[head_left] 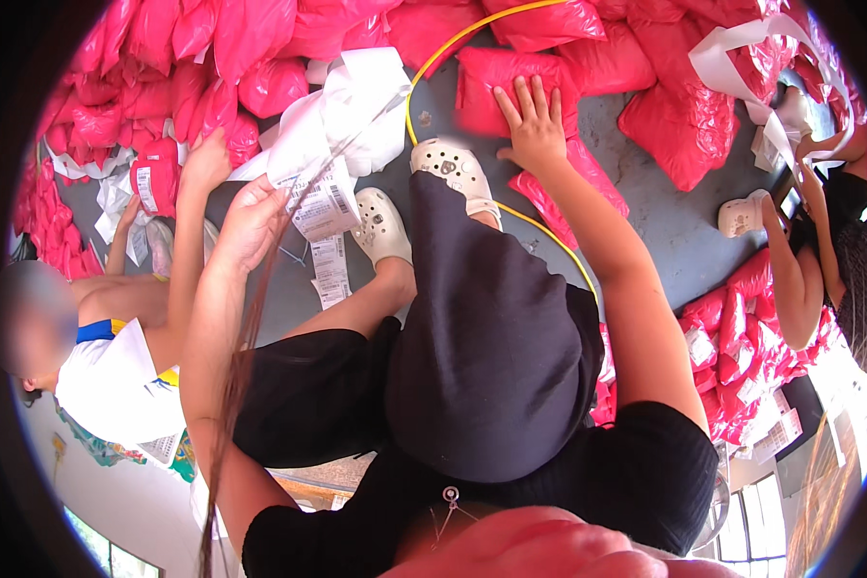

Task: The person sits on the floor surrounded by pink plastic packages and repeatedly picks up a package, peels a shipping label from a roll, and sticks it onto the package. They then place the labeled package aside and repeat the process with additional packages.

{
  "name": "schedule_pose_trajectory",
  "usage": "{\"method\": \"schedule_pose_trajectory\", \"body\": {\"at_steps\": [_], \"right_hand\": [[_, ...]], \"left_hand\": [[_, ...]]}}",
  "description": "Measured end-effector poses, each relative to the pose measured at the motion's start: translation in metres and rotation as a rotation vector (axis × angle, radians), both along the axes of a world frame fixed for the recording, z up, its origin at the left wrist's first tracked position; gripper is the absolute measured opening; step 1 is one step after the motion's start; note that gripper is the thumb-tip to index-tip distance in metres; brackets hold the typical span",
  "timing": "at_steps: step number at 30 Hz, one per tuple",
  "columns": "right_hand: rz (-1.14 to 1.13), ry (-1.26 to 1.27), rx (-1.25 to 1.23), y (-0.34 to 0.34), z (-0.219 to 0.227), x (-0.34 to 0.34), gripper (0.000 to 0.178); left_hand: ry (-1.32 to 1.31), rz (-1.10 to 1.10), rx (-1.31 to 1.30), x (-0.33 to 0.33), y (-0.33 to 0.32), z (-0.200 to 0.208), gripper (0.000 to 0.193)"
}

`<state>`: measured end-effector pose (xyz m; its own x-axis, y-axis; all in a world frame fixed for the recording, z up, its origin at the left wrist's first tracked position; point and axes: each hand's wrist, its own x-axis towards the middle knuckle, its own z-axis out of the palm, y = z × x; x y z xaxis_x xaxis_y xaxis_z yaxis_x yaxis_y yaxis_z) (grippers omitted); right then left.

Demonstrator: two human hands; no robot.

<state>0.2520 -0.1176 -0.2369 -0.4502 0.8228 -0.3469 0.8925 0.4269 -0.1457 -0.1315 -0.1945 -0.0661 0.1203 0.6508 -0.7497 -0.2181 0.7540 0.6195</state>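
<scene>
My right hand [532, 120] lies flat, fingers spread, on a pink plastic parcel bag [486, 85] on the grey floor. My left hand [252, 223] grips a strip of white shipping labels [326, 207] that hangs down past my knee. My legs in black clothing and two cream clogs [453, 169] lie between the hands.
Heaps of pink parcel bags [212, 58] ring the grey floor [665, 217]. A yellow cable [424, 67] curves past my feet. A person in a white shirt [116, 380] sits at my left, one hand reaching to a labelled bag [154, 183]. Another person [828, 260] sits at right with paper strips.
</scene>
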Motion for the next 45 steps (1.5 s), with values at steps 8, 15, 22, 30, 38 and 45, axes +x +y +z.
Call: {"method": "schedule_pose_trajectory", "body": {"at_steps": [8,15,22,30,38,45], "right_hand": [[0.131,0.061,0.142,0.048,-0.021,0.008,0.066],[0.276,0.346,-0.809,0.132,0.069,0.024,0.057],[-0.857,0.398,-0.211,0.11,-0.016,0.053,0.026],[-1.447,1.993,-0.306,0.142,-0.039,0.001,0.035],[-1.233,1.754,-0.184,0.068,0.036,0.053,0.025],[-1.415,1.427,-0.172,-0.11,0.088,0.254,0.045]], "left_hand": [[0.037,-0.068,0.017,0.001,0.005,0.003,0.027],[-0.028,-0.023,0.03,-0.001,-0.003,0.003,0.027],[-0.01,0.052,0.015,-0.011,-0.006,-0.003,0.024],[-0.016,0.012,-0.012,-0.003,-0.002,-0.006,0.02],[-0.018,-0.045,0.044,0.002,0.007,-0.004,0.027],[0.053,-0.161,0.019,0.02,0.019,0.001,0.025]]}}
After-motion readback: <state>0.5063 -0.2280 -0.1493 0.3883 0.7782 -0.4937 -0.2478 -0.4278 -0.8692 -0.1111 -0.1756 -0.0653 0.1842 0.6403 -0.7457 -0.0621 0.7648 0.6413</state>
